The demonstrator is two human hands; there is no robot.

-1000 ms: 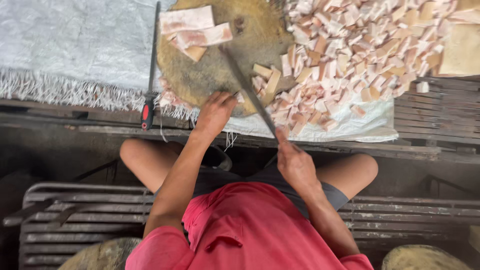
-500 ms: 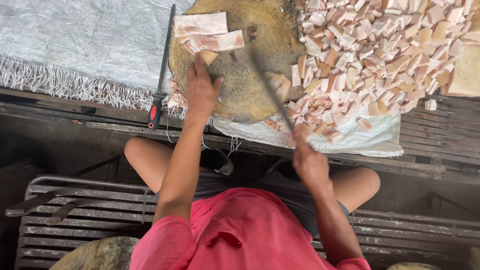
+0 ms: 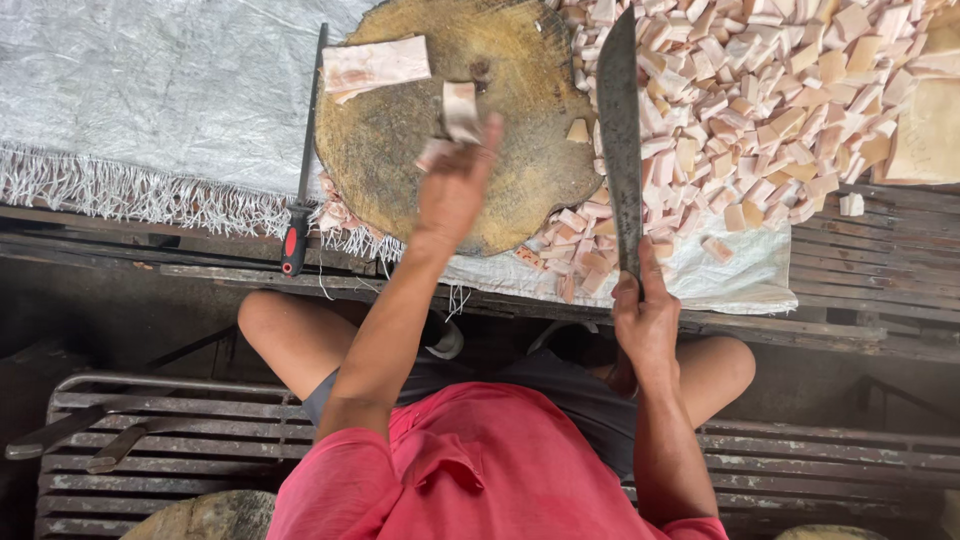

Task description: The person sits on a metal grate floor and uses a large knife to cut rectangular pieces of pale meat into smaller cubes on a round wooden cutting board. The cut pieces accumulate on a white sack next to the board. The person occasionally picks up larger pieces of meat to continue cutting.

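We are gripping a meat strip point(image 3: 461, 110) in the left hand point(image 3: 455, 185), left of the long knife point(image 3: 620, 140) clasped upright in the right hand point(image 3: 645, 320).

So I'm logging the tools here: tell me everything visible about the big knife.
The knife is a long, straight, dull grey metal blade, worn and stained. It points away from the person, over the right edge of the round wooden block and the heap of cut cubes. The right hand grips its hidden handle.
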